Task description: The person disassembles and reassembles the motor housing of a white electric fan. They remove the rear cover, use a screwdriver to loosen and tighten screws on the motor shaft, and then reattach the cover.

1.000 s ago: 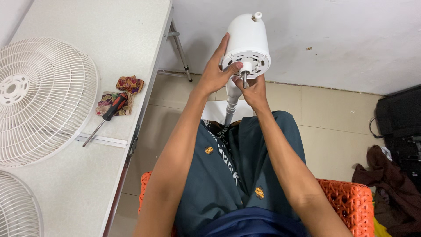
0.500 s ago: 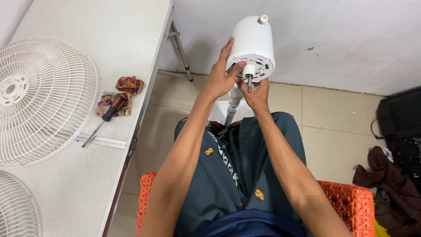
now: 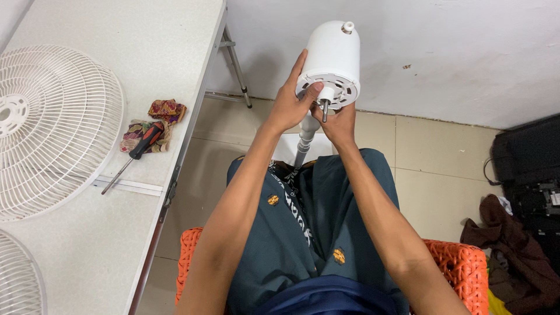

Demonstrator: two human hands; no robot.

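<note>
Between the hands: motor housing (image 3: pixel 332 55), a smooth white plastic cylinder with a domed back and a small knob on top, held up over the lap.
Housing face: round, ringed with curved vent slots, turned toward the person; a thin bare metal shaft (image 3: pixel 324 109) sticks out of its middle.
Neck (image 3: pixel 304 137): a grey-white tube dropping from under the housing toward the knees, just below both hands.
Left hand (image 3: pixel 290 102): fingers stretched up the housing's left side, thumb bent across the slotted face beside the shaft; it grips the housing.
Right hand (image 3: pixel 338 123): cupped under the face, fingertips closed in at the base of the shaft; whether they pinch the shaft or only touch it I cannot tell.
Left of the left hand, well apart: table (image 3: pixel 116 23), a flat pale top with a metal edge and folding leg.
On the table: screwdriver (image 3: pixel 137 151) with a red and black handle and a slim steel blade, lying across a crumpled patterned cloth (image 3: pixel 163 111).
Further left: fan grille (image 3: pixel 52 128), a white wire dome of fine radial ribs; a second grille (image 3: pixel 17 280) shows at the lower edge.
Under the arms: orange woven chair (image 3: pixel 461 262).
Right of the right hand, on the tiled floor: dark bag (image 3: pixel 525 163) and brown rumpled cloth (image 3: pixel 507 245).
</note>
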